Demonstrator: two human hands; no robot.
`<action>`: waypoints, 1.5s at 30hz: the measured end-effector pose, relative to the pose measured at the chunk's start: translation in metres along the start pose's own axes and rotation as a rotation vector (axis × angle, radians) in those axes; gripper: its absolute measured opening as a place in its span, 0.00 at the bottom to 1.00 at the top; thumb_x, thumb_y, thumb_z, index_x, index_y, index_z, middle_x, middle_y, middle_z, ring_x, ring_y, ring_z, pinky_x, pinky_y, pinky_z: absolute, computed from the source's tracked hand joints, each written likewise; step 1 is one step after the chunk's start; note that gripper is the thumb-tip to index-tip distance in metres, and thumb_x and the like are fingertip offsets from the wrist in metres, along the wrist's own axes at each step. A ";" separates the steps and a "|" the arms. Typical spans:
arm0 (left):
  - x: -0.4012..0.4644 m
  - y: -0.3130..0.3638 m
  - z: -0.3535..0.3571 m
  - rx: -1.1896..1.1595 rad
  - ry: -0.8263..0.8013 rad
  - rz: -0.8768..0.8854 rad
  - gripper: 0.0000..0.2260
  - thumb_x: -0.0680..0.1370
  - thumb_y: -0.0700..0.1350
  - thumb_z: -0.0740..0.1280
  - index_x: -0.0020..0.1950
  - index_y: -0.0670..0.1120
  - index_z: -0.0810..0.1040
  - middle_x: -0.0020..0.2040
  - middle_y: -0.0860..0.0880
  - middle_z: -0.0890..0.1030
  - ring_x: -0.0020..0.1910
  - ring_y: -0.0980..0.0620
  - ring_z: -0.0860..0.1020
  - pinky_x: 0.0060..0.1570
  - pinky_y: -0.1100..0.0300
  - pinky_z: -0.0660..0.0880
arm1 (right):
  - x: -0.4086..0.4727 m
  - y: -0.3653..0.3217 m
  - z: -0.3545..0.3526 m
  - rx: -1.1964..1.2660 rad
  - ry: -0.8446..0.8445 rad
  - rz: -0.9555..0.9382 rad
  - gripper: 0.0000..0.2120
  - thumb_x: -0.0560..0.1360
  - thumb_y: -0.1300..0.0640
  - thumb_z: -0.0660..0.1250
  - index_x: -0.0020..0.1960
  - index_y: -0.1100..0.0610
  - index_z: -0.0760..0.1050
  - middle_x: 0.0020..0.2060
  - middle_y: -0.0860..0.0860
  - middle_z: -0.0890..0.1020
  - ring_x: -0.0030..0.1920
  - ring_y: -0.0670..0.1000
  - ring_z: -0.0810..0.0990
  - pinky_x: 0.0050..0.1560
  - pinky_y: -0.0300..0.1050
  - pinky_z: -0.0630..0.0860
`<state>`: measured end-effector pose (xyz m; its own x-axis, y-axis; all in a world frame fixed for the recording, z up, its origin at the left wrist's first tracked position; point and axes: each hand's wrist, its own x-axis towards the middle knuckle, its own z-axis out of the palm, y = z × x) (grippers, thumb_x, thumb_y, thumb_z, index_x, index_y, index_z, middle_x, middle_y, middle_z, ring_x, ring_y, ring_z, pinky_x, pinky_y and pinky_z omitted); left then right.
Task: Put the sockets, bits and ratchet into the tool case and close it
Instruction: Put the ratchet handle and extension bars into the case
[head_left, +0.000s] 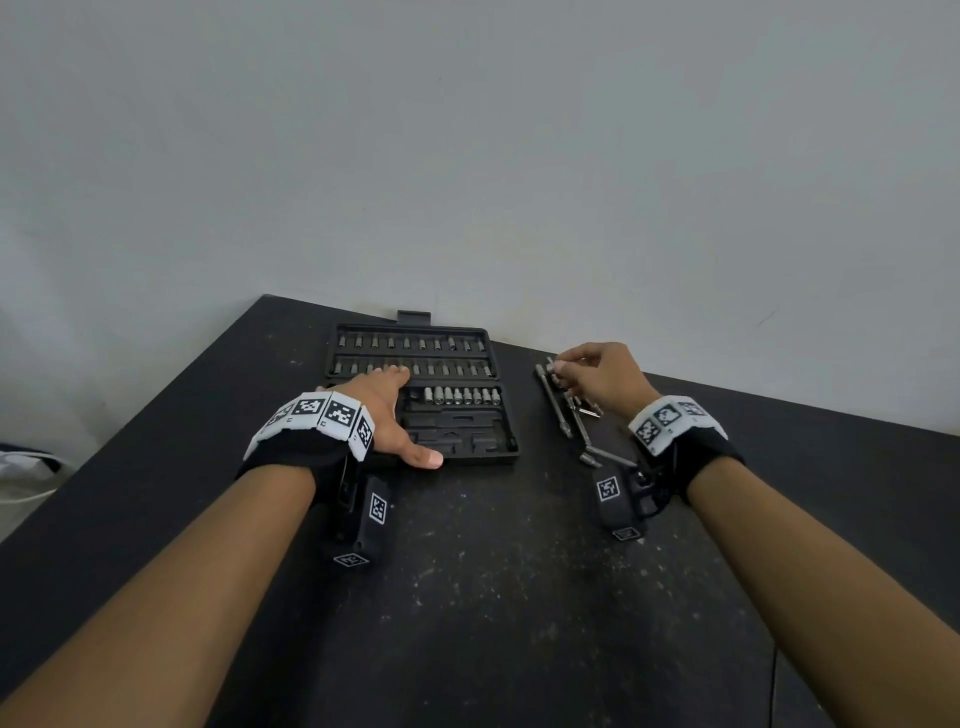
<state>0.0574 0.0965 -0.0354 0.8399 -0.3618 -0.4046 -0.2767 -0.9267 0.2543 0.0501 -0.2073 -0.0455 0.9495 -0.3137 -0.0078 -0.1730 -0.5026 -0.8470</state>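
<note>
- The tool case (422, 395) lies open near the worktop's (493, 597) far edge, bits and sockets in rows.
- My left hand (387, 410) rests spread flat on it, thumb at its near rim.
- My right hand (602, 376) pinches a small piece I can't make out, above loose extension bars (558, 405) toward the right edge.
</note>
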 end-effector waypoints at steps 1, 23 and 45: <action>-0.001 0.000 -0.001 -0.017 0.008 0.009 0.61 0.64 0.68 0.77 0.83 0.49 0.44 0.83 0.49 0.47 0.81 0.48 0.50 0.79 0.45 0.53 | -0.006 -0.004 0.000 0.151 -0.042 0.030 0.11 0.78 0.67 0.71 0.57 0.74 0.79 0.43 0.61 0.82 0.37 0.51 0.78 0.41 0.43 0.79; -0.044 -0.035 0.015 -0.043 -0.045 0.038 0.57 0.65 0.70 0.75 0.83 0.56 0.45 0.83 0.51 0.41 0.80 0.45 0.55 0.77 0.47 0.60 | -0.081 -0.057 0.082 -0.310 -0.322 -0.431 0.07 0.71 0.60 0.79 0.46 0.56 0.83 0.39 0.47 0.85 0.39 0.44 0.84 0.44 0.35 0.80; -0.050 -0.019 0.029 0.066 0.004 0.058 0.48 0.69 0.72 0.70 0.80 0.66 0.45 0.83 0.46 0.40 0.80 0.42 0.56 0.74 0.44 0.64 | -0.107 -0.067 0.086 -0.926 -0.368 -0.802 0.15 0.81 0.52 0.63 0.65 0.45 0.82 0.49 0.48 0.66 0.46 0.49 0.70 0.44 0.47 0.69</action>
<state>0.0074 0.1288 -0.0455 0.8233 -0.4150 -0.3873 -0.3551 -0.9088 0.2190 -0.0177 -0.0708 -0.0331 0.8628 0.5021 0.0596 0.5029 -0.8643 0.0011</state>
